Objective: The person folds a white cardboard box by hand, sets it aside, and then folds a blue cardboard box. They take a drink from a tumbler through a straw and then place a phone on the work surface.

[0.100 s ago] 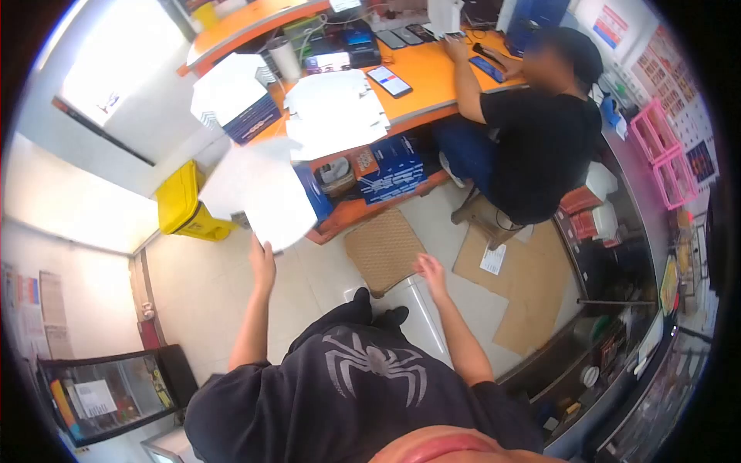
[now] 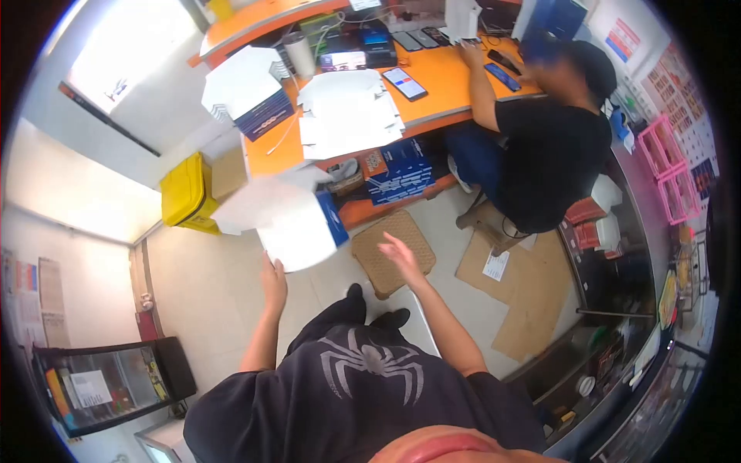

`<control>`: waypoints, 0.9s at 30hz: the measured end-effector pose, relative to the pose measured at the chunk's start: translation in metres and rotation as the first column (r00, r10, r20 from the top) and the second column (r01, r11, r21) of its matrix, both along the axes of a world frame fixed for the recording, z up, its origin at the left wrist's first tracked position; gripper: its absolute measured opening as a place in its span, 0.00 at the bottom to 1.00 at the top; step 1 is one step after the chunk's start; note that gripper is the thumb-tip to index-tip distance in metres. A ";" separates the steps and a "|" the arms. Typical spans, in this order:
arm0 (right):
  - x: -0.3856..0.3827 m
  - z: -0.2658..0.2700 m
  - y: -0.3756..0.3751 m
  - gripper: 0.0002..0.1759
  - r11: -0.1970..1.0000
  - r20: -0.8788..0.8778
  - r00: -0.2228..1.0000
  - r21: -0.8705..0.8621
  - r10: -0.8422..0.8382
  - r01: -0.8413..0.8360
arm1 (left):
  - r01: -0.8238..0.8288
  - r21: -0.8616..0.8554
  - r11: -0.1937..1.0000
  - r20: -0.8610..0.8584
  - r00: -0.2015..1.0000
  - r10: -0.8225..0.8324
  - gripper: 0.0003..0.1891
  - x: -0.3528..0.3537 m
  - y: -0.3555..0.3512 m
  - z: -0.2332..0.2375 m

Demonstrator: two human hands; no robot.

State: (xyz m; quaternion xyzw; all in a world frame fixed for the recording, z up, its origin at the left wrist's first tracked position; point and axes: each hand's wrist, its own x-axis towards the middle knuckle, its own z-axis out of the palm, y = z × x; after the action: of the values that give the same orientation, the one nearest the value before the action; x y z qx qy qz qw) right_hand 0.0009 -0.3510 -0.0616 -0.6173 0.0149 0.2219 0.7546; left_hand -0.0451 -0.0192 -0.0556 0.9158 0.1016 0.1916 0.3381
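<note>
My left hand (image 2: 274, 282) grips the near edge of an unfolded cardboard box (image 2: 297, 239), white on the inside with a blue outer side showing at its right. The box is in the air beside the table front, its far flaps slightly blurred. To the right of it, my right hand (image 2: 400, 255) hangs over the brown woven-top stool (image 2: 409, 231), fingers apart and nothing in them. On the orange table (image 2: 440, 73) lie more opened white cardboard boxes (image 2: 351, 116), and a white and blue one (image 2: 247, 89) is at the left.
A person in a black shirt (image 2: 552, 162) sits at the table's right, hands near phones. A lit phone (image 2: 405, 82) lies on the tabletop. A yellow bin (image 2: 185, 193) stands at the left wall. Flattened cardboard (image 2: 513, 285) covers floor at the right. Blue boxes (image 2: 397, 174) fill the shelf below.
My right hand has moved left, nearer the cardboard box, with its fingers spreading. The box in my left hand has shifted a little right and down, and its blue side shows more.
</note>
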 end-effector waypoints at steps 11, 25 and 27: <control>0.090 0.056 0.229 0.26 0.908 0.108 0.901 0.040 -0.420 0.418 | 0.208 -0.098 0.973 -0.070 0.974 -0.215 0.24 0.086 0.112 0.056; 0.190 0.127 0.342 0.29 0.907 0.251 0.889 -0.079 -0.384 0.414 | 0.112 -0.859 0.499 0.029 0.985 -0.170 0.29 0.226 0.202 0.103; 0.224 0.142 0.342 0.29 0.909 0.357 0.871 -0.116 -0.338 0.401 | 0.147 -0.885 0.441 0.091 0.985 -0.147 0.32 0.253 0.201 0.115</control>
State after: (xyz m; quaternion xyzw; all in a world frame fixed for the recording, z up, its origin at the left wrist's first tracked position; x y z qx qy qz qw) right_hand 0.2248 -0.0089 0.0803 -0.6991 0.0278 -0.0357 0.7136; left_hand 0.2079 0.1821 0.0596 0.6099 0.1067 0.0806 0.7811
